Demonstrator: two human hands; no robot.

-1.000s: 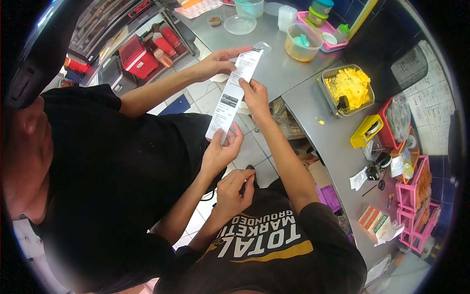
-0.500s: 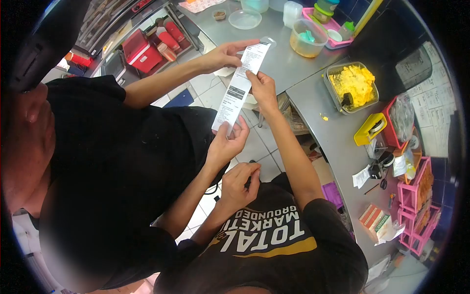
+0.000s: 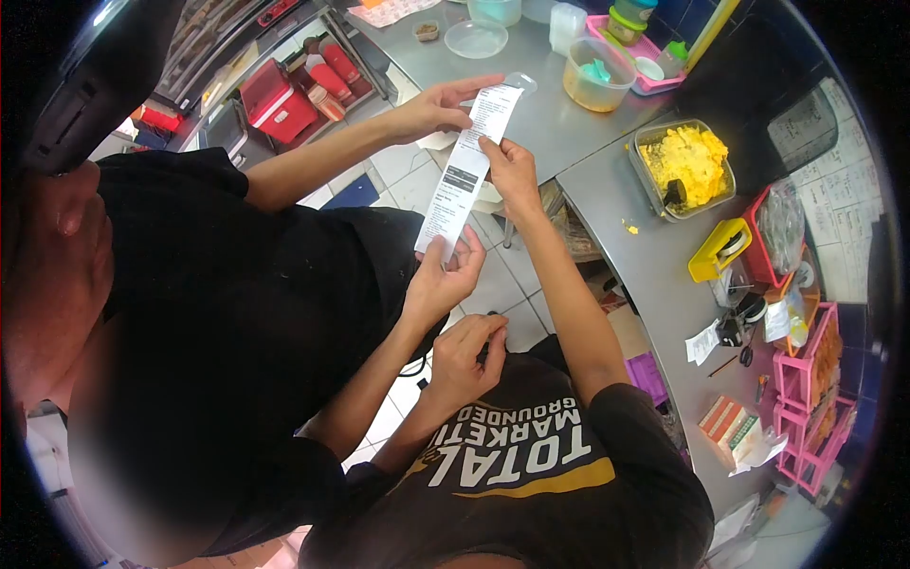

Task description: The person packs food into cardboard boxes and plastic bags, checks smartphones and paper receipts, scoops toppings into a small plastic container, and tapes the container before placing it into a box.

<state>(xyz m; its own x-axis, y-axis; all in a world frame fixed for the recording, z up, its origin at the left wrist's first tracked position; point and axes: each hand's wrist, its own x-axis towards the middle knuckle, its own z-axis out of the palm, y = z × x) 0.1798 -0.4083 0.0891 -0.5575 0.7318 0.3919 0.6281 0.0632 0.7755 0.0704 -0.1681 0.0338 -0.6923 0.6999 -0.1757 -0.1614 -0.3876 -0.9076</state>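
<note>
A long white printed receipt (image 3: 459,180) is held up slantwise in the middle of the view. My right hand (image 3: 513,174) pinches its right edge, thumb on the printed face. Below the receipt, my left hand (image 3: 464,360) is closed in front of my dark printed shirt (image 3: 531,446), fingers curled towards the thumb; whatever it may hold is hidden. A co-worker at the left also has both hands at the receipt: one hand (image 3: 441,109) near its upper end, the other (image 3: 444,280) gripping its lower end.
On the metal counter (image 3: 607,204) are a tub of yellow food (image 3: 687,161), a round tub of brownish liquid (image 3: 597,85), a yellow tape dispenser (image 3: 718,248), scissors and a small box (image 3: 730,424). Pink racks (image 3: 806,370) stand at the right. A red cooler (image 3: 278,102) is at upper left.
The whole view has shifted slightly, so the receipt, hands and counter appear a little further right. The grips on the receipt look the same, and my left hand stays closed.
</note>
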